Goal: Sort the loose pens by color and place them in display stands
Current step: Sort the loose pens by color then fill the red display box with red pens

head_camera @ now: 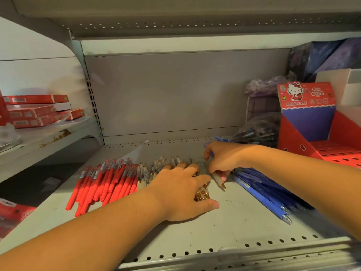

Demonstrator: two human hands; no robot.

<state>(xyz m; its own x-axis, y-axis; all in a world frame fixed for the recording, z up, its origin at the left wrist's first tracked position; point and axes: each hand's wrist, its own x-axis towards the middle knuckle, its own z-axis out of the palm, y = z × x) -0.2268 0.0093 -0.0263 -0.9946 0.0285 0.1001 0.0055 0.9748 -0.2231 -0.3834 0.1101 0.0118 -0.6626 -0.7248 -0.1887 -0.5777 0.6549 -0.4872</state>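
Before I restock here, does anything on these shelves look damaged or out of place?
The left-hand shelf has brown, rust-like patches near its front edge. One clear pen lies askew, held by the right hand.

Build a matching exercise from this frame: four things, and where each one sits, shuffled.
Things:
1. red pens
2. blue pens
3. clear pens
4. display stand

Places:
A. far right, at the back
B. middle, partly under the left hand
C. left end of the pen row
D. front right

Pairs: 1-C, 2-D, 3-B, 4-A
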